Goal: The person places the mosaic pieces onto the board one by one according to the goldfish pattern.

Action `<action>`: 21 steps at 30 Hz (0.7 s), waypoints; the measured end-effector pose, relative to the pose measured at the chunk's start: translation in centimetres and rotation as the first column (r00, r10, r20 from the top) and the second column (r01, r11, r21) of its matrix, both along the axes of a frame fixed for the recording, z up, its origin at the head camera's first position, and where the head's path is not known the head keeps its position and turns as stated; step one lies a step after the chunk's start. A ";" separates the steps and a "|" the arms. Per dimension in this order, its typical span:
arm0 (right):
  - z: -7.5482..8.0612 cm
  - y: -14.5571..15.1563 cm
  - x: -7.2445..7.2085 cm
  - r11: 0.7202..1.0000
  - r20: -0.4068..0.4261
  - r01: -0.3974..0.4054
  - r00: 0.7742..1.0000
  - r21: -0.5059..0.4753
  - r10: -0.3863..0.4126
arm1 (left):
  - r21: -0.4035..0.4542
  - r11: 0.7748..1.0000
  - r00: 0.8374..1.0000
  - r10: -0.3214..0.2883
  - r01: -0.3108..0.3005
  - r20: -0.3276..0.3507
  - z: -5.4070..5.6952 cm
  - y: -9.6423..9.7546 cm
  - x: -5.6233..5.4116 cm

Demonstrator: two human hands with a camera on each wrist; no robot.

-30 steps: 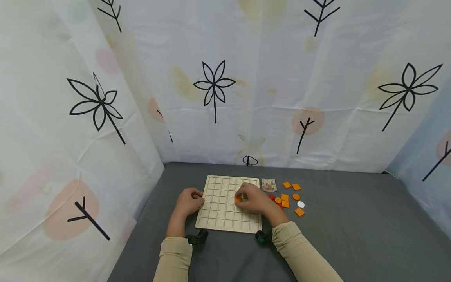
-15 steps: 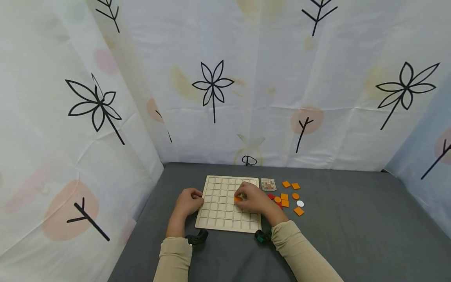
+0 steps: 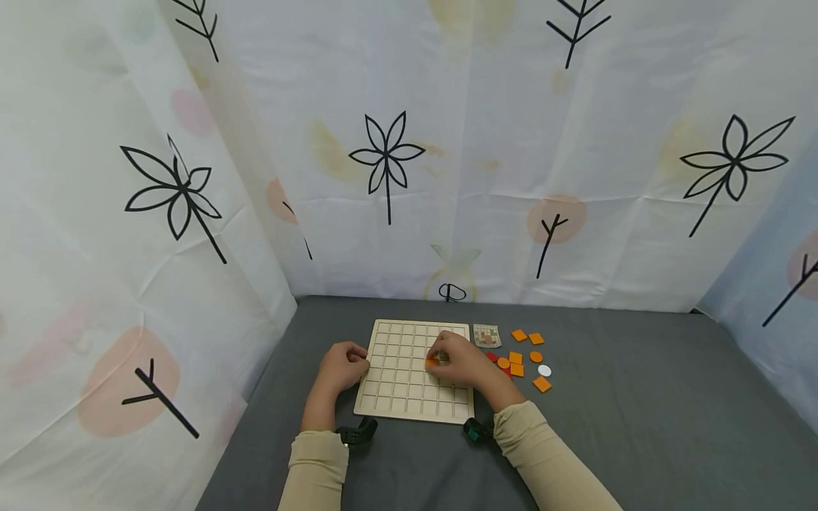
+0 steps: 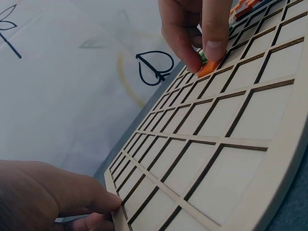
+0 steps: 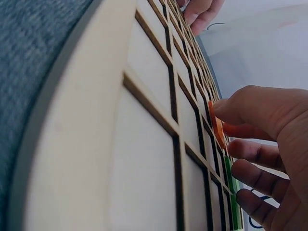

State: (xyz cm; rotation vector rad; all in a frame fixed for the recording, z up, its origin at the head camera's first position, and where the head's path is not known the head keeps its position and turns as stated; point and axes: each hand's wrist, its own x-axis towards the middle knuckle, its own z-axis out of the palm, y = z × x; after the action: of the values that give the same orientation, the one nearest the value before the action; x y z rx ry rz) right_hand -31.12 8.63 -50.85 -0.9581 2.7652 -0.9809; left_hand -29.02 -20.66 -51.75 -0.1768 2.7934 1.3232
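Note:
A pale wooden board (image 3: pixel 409 406) with a grid of square recesses lies on the table. My left hand (image 3: pixel 343 366) pinches the board's left edge, with the thumb side at the rim in the left wrist view. Over the board's right half, my right hand (image 3: pixel 461 360) holds an orange tile (image 4: pixel 208 69) between thumb and fingertip, down at one of the recesses. The right wrist view shows this orange tile (image 5: pixel 217 124) tilted against the grid; whether it sits fully in a recess I cannot tell. Green tiles (image 5: pixel 233 190) lie beside it, partly hidden by my fingers.
Right of the board lie several loose orange squares (image 3: pixel 542 384), orange discs (image 3: pixel 536 357), a white disc (image 3: pixel 544 370) and red pieces (image 3: pixel 491 356). A small printed pattern card (image 3: pixel 487 336) lies by the board's upper right corner. A patterned curtain (image 3: pixel 486 234) borders the grey table (image 3: pixel 607 411).
Both hands stay nearly still, with the right still holding the orange tile at the same spot on the board. Only the head view shifts slightly.

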 end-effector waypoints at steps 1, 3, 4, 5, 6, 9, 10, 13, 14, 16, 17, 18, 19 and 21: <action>0.0 0.2 0.0 1.000 0.000 0.001 1.000 -0.002 -0.001 | 0.002 1.000 1.000 0.000 0.000 0.001 0.0 0.0 0.0; 0.0 0.6 0.1 1.000 -0.001 0.008 1.000 -0.007 -0.008 | 0.005 1.000 1.000 0.001 -0.001 0.002 -0.1 0.0 0.0; 0.0 0.9 0.1 1.000 0.001 0.013 1.000 -0.011 -0.013 | 0.007 1.000 1.000 0.001 -0.001 0.001 -0.1 0.0 0.0; 0.1 1.3 0.1 1.000 -0.006 0.023 1.000 -0.006 -0.023 | 0.008 1.000 1.000 0.000 0.000 0.000 -0.1 0.1 0.0; 0.1 1.6 0.2 0.999 -0.011 0.036 0.999 0.001 -0.036 | 0.010 1.000 1.000 0.001 -0.001 0.000 -0.1 0.1 0.0; 0.3 2.9 0.4 0.998 -0.040 0.062 0.997 -0.003 -0.062 | 0.013 1.000 1.000 0.001 -0.001 -0.003 0.0 0.2 0.0; 0.5 3.4 0.5 0.998 -0.046 0.069 0.997 -0.009 -0.069 | 0.014 1.000 1.000 0.001 -0.001 -0.003 0.0 0.2 0.0; 1.0 5.1 1.0 0.996 -0.040 0.086 0.995 -0.033 -0.087 | 0.016 1.000 1.000 0.001 -0.001 -0.003 0.0 0.1 -0.1; 1.2 5.7 1.2 0.995 -0.033 0.094 0.995 -0.037 -0.095 | 0.016 1.000 1.000 0.001 -0.001 -0.002 0.0 0.1 -0.1; 1.5 7.0 1.6 0.993 -0.016 0.109 0.994 -0.043 -0.110 | 0.017 1.000 1.000 0.001 -0.001 0.000 -0.1 0.1 -0.1; 1.5 7.7 1.8 0.992 -0.013 0.120 0.993 -0.044 -0.121 | 0.015 1.000 1.000 0.001 -0.001 -0.001 -0.1 0.0 -0.1; 1.5 8.3 2.0 0.990 -0.011 0.132 0.991 -0.045 -0.133 | 0.014 1.000 1.000 -0.002 0.002 0.000 -0.1 0.0 -0.1; 1.5 9.0 2.2 0.988 -0.012 0.145 0.989 -0.047 -0.145 | 0.013 1.000 1.000 -0.003 0.003 -0.001 -0.2 0.0 -0.1; 1.3 10.5 2.5 0.984 -0.034 0.172 0.984 -0.039 -0.173 | 0.010 1.000 1.000 0.002 -0.002 0.004 -0.2 0.0 -0.1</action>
State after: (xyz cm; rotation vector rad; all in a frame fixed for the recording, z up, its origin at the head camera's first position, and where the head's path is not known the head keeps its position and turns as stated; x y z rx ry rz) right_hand -28.60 19.09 -49.60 -0.7581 2.9121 -1.0491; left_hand -29.11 -20.66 -51.98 -0.1812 2.7841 1.3350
